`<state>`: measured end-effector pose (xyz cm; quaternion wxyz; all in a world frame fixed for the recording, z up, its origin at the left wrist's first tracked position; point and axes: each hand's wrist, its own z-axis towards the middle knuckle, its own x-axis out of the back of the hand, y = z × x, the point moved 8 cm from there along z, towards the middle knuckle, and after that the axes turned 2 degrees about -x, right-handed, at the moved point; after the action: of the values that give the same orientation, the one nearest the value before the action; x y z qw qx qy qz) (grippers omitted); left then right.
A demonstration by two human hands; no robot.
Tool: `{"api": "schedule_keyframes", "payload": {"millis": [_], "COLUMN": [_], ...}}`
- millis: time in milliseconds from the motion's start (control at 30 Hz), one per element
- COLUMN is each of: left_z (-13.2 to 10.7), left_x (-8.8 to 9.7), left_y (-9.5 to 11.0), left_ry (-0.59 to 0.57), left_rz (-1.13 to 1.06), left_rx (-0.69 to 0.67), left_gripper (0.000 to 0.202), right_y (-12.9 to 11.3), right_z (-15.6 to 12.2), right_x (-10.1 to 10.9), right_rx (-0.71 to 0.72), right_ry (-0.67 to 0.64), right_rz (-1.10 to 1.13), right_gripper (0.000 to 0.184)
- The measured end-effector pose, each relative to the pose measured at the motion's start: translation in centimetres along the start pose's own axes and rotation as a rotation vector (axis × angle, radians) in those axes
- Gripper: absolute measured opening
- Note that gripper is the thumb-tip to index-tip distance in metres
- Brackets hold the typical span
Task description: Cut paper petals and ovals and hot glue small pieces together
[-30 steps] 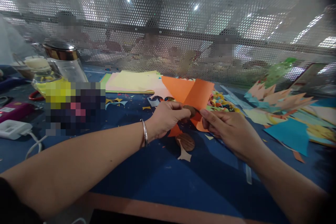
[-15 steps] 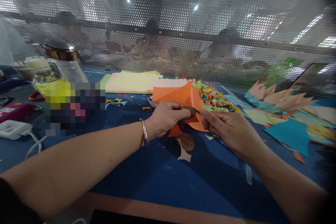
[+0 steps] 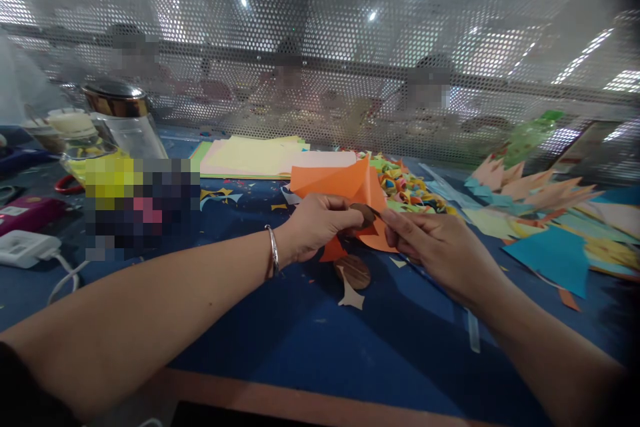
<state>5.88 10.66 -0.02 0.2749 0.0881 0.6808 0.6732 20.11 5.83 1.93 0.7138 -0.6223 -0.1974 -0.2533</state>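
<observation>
My left hand (image 3: 320, 223) pinches a small round dark-brown disc (image 3: 367, 215) between thumb and fingers. My right hand (image 3: 425, 233) is closed right beside it, thumb against forefinger, with a thin dark edge showing at the fingertips. What that edge belongs to I cannot make out. Just behind and below the disc is a creased orange sheet of paper (image 3: 325, 180); whether a hand also grips it is hidden. Under my hands a second brown disc with wood-like grain (image 3: 356, 270) lies on the blue table, partly covered by a pale paper offcut (image 3: 352, 297).
A stack of pastel paper (image 3: 250, 155) lies at the back, beside a heap of colourful paper bits (image 3: 410, 183). Spiky folded paper (image 3: 530, 183) and a blue sheet (image 3: 553, 257) are on the right. Bottles, a flask (image 3: 120, 113) and a white charger (image 3: 30, 248) stand left. A perforated metal screen (image 3: 330, 27) rises behind.
</observation>
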Motion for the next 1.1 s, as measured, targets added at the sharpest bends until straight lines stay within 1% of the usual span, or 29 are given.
{"api": "schedule_keyframes", "payload": {"millis": [367, 500, 733, 833, 933, 1000, 1100], "left_z": [-0.1, -0.1, 0.1, -0.1, -0.4, -0.5, -0.6], "left_x": [0.0, 0.1, 0.4, 0.2, -0.4, -0.5, -0.4], "left_y": [0.3, 0.4, 0.7, 0.6, 0.4, 0.7, 1.1], "left_ry": [-0.001, -0.008, -0.021, -0.037, -0.087, -0.098, -0.084], "left_rz": [0.049, 0.11, 0.209, 0.18, 0.149, 0.16, 0.175], "left_rx": [-0.01, -0.036, -0.082, -0.041, 0.027, 0.027, 0.006], "left_gripper": [0.014, 0.017, 0.012, 0.012, 0.012, 0.014, 0.016], "right_y": [-0.3, -0.2, -0.4, -0.6, -0.7, -0.7, -0.7], "right_z": [0.2, 0.1, 0.1, 0.1, 0.1, 0.1, 0.1], "right_x": [0.1, 0.1, 0.3, 0.2, 0.1, 0.1, 0.2], "right_rx": [0.047, 0.042, 0.066, 0.071, 0.079, 0.078, 0.068], "right_ry": [0.004, 0.003, 0.003, 0.006, -0.003, -0.004, 0.0], "right_rz": [-0.046, -0.053, -0.088, -0.11, -0.109, -0.114, -0.113], "right_gripper": [0.066, 0.066, 0.066, 0.067, 0.067, 0.067, 0.068]}}
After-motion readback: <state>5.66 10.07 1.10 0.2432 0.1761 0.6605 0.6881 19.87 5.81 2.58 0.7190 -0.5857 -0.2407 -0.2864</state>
